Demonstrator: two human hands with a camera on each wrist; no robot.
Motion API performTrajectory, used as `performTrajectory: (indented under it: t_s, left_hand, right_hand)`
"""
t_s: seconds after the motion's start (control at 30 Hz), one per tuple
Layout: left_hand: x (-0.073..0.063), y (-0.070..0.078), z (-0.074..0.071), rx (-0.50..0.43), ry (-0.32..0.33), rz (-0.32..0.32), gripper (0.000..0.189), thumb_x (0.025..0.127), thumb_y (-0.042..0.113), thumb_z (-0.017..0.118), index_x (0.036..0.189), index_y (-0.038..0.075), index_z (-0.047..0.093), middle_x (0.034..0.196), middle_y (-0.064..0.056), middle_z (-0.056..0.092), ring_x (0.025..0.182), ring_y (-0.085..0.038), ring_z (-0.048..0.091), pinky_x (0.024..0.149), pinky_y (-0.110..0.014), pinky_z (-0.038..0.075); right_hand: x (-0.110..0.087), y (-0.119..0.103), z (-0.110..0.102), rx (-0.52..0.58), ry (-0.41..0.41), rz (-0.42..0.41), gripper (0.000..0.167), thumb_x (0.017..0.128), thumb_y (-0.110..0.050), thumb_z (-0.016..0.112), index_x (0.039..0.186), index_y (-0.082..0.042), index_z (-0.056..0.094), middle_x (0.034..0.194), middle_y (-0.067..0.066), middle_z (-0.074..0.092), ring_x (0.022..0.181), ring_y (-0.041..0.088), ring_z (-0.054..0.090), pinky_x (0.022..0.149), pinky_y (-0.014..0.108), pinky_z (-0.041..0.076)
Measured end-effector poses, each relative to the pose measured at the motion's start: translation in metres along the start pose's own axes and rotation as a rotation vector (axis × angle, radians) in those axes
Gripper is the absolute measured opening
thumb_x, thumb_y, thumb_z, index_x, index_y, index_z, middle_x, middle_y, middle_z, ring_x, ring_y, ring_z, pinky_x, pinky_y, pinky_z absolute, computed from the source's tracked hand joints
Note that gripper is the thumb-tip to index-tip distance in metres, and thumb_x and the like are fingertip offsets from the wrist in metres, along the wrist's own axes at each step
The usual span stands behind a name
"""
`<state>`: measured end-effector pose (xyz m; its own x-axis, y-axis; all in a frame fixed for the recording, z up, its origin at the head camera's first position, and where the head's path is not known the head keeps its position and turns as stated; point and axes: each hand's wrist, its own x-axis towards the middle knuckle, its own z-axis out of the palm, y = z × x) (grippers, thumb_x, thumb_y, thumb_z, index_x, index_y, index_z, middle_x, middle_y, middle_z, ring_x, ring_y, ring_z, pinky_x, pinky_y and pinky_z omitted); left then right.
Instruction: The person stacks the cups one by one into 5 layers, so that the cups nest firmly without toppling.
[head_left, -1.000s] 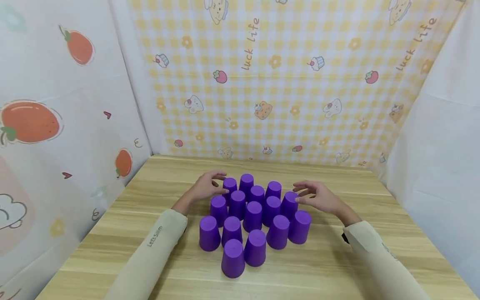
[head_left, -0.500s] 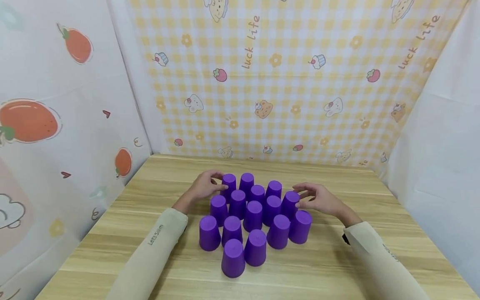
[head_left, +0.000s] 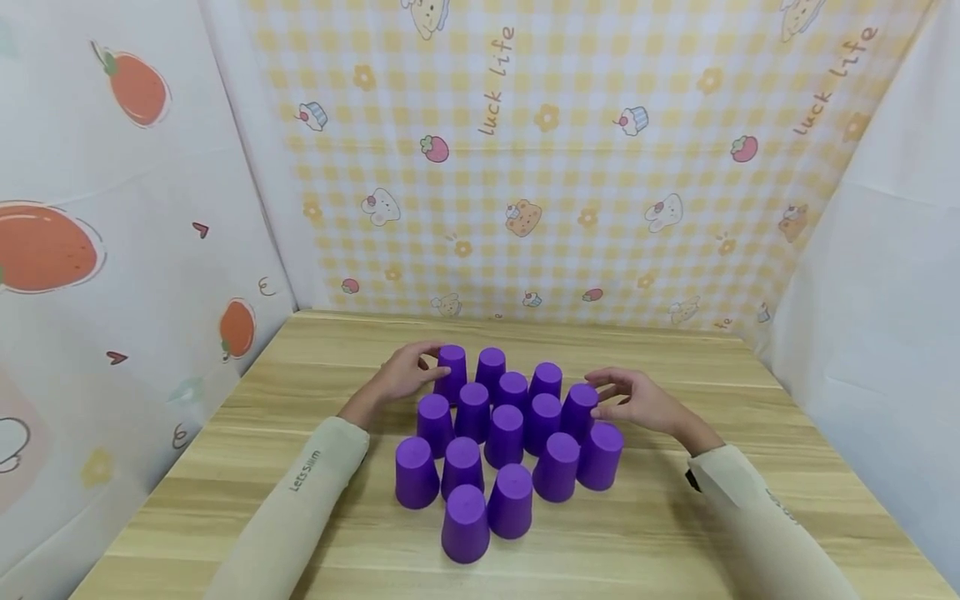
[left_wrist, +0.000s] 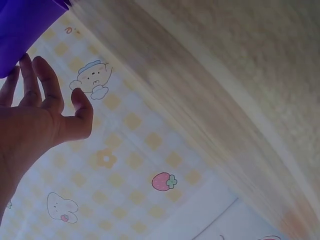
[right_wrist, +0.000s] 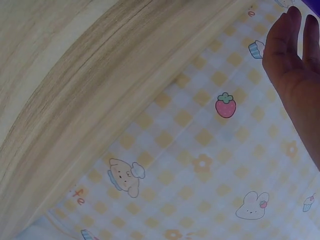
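Several purple plastic cups stand upside down in a cluster in the head view. My left hand (head_left: pixel 405 372) holds the far-left cup (head_left: pixel 452 379), thumb on its near side and fingers on its far side. In the left wrist view, the fingertips meet that purple cup at the upper left. On the other side, my right hand (head_left: pixel 637 402) is beside the right-hand cup (head_left: pixel 580 410), its thumb at the cup's right edge and its loosely bent fingers behind. Only a purple corner of a cup shows by the fingers in the right wrist view.
Nearest the front are two cups, a left one (head_left: pixel 465 527) and a right one (head_left: pixel 511 502). The wooden table (head_left: pixel 630 550) ends at a yellow checked cloth (head_left: pixel 570 192) at the back. White cloth walls (head_left: pixel 885 300) flank it.
My left hand has closed on the far-left cup and shifted it slightly left and away from the others. The right hand has moved hardly at all. The head view has shifted a little.
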<state>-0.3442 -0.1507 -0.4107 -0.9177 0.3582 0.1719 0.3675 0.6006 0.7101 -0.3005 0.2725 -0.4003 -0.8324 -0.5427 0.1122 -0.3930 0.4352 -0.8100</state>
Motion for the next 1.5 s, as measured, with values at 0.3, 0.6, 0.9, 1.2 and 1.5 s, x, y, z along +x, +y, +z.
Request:
performTrajectory:
  t_s: [0.3, 0.6, 0.9, 1.2, 1.5]
  left_hand:
    - [0.001, -0.004, -0.003, 0.015, 0.001, -0.046, 0.049, 0.093, 0.032, 0.07, 0.133, 0.007, 0.057, 0.132, -0.014, 0.061, 0.118, -0.035, 0.055, 0.099, -0.071, 0.021]
    - [0.022, -0.005, -0.01, -0.036, 0.028, -0.062, 0.055, 0.095, 0.026, 0.068, 0.141, -0.001, 0.05, 0.132, -0.021, 0.059, 0.108, -0.036, 0.06, 0.092, -0.046, 0.05]
    - [0.045, -0.007, -0.015, -0.088, 0.099, -0.094, 0.05, 0.096, 0.027, 0.067, 0.138, 0.004, 0.054, 0.131, -0.018, 0.06, 0.113, -0.036, 0.057, 0.094, -0.046, 0.048]
    - [0.055, -0.011, -0.011, -0.156, 0.132, -0.174, 0.052, 0.095, 0.024, 0.068, 0.14, 0.004, 0.05, 0.138, -0.019, 0.053, 0.116, -0.037, 0.054, 0.097, -0.048, 0.046]
    - [0.071, -0.021, -0.006, -0.108, 0.163, -0.18, 0.056, 0.093, 0.022, 0.071, 0.139, -0.002, 0.05, 0.138, -0.023, 0.053, 0.115, -0.039, 0.058, 0.096, -0.048, 0.048]
  right_hand:
    - [0.0, -0.001, 0.002, -0.008, -0.01, 0.005, 0.059, 0.087, -0.014, 0.076, 0.136, 0.008, 0.051, 0.134, 0.028, 0.055, 0.113, 0.04, 0.061, 0.086, 0.043, 0.052]
    - [0.0, -0.002, -0.001, -0.012, -0.014, 0.002, 0.057, 0.087, -0.013, 0.075, 0.135, 0.006, 0.052, 0.134, 0.028, 0.055, 0.113, 0.041, 0.061, 0.087, 0.043, 0.052]
    - [0.002, -0.001, 0.002, 0.002, -0.005, 0.008, 0.061, 0.085, -0.014, 0.077, 0.136, 0.007, 0.051, 0.135, 0.025, 0.056, 0.113, 0.038, 0.061, 0.087, 0.044, 0.052]
    - [0.008, 0.003, 0.002, -0.007, -0.015, 0.006, 0.061, 0.085, -0.013, 0.078, 0.136, 0.007, 0.052, 0.134, 0.025, 0.056, 0.112, 0.039, 0.061, 0.086, 0.042, 0.053]
    - [0.01, 0.008, 0.004, 0.011, -0.033, 0.007, 0.059, 0.085, -0.011, 0.077, 0.135, 0.008, 0.052, 0.132, 0.025, 0.058, 0.11, 0.037, 0.063, 0.084, 0.039, 0.054]
